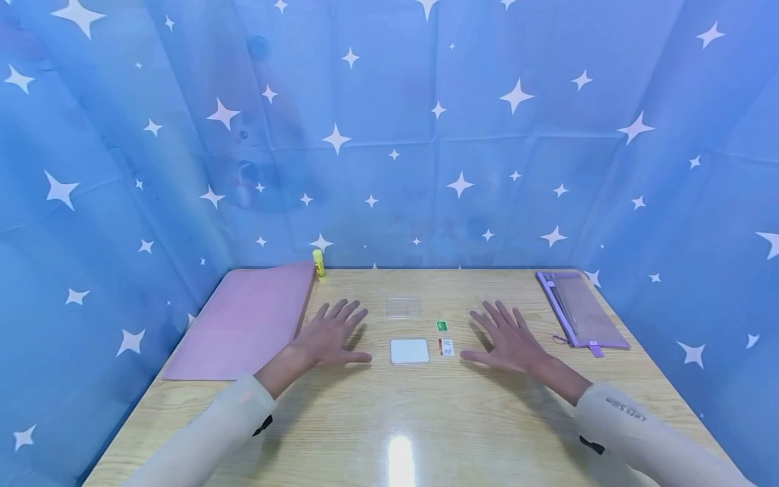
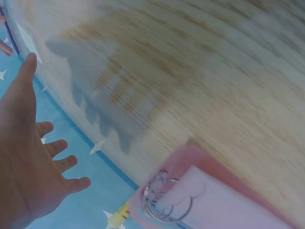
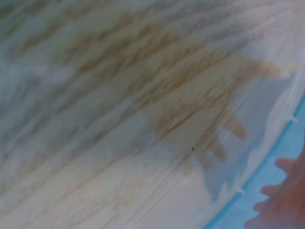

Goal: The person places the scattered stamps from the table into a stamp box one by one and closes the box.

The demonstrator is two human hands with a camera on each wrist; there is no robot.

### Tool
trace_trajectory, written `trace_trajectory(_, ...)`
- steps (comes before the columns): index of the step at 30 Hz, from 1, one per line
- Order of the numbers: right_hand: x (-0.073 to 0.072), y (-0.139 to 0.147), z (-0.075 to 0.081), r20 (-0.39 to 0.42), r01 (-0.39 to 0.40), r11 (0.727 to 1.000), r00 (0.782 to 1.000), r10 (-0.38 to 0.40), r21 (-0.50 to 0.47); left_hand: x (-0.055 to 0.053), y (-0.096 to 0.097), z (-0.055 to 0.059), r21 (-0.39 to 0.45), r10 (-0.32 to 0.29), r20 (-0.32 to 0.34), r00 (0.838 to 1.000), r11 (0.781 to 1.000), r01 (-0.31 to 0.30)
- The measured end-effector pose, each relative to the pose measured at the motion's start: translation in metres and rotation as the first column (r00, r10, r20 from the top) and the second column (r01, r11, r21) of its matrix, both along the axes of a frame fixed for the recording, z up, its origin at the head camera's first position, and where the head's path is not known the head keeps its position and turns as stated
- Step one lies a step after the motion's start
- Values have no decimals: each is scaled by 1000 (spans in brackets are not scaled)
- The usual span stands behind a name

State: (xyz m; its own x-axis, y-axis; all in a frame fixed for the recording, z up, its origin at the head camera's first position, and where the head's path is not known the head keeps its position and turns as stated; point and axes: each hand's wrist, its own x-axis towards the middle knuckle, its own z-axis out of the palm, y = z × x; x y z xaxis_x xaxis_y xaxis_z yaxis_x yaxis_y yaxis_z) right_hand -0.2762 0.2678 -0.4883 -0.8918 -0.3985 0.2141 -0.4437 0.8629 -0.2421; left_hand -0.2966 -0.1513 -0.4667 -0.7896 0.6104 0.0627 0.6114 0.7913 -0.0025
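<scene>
Both hands are spread with straight fingers and hold nothing, palms turned toward the table. My left hand [image 1: 331,336] hovers beside the right edge of a pink folder [image 1: 243,325]; its spread fingers also show in the left wrist view. Between the hands lie a white rounded rectangular piece [image 1: 410,351], a faint clear rectangular piece [image 1: 403,308] behind it, a small green square [image 1: 441,326] and a small white printed piece [image 1: 446,348] with a red strip. My right hand [image 1: 505,339] is nearest to that printed piece, apart from it. The right wrist view shows only part of this hand [image 3: 281,200].
A yellow glue stick [image 1: 319,264] stands upright at the folder's back corner. Metal rings [image 2: 167,200] show inside the folder's open side. On the right lies a purple zip pouch [image 1: 584,308] with a see-through front. Blue star-patterned cloth [image 1: 389,101] surrounds the wooden table [image 1: 341,419].
</scene>
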Motion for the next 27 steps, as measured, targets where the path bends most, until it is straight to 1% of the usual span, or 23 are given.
trace_trajectory(4, 2, -4, 0, -4, -13, 1000, 1000, 13, -13, 1, 7, -1, 13, -35, 11, 999, 999, 35)
trace_trajectory(9, 5, -9, 1, -26, -33, 999, 999, 32, -14, 2, 15, -4, 18, -61, 11, 998, 998, 61)
trace_trajectory(16, 9, -15, -1, -55, -80, 997, 995, 79, -20, 6, 24, -5, 39, -75, 42, 996, 997, 73)
trace_trajectory(22, 8, -21, -2, -125, -124, 992, 985, 120, -26, 6, 30, -9, 57, -96, 33, 995, 994, 94)
trace_trajectory(24, 8, -24, -2, -132, -131, 991, 983, 126, -31, 6, 32, -9, 71, -104, 34, 994, 992, 102)
trace_trajectory(27, 9, -27, 0, -116, -131, 991, 985, 125, -41, 6, 35, -9, 85, -109, 50, 993, 991, 105)
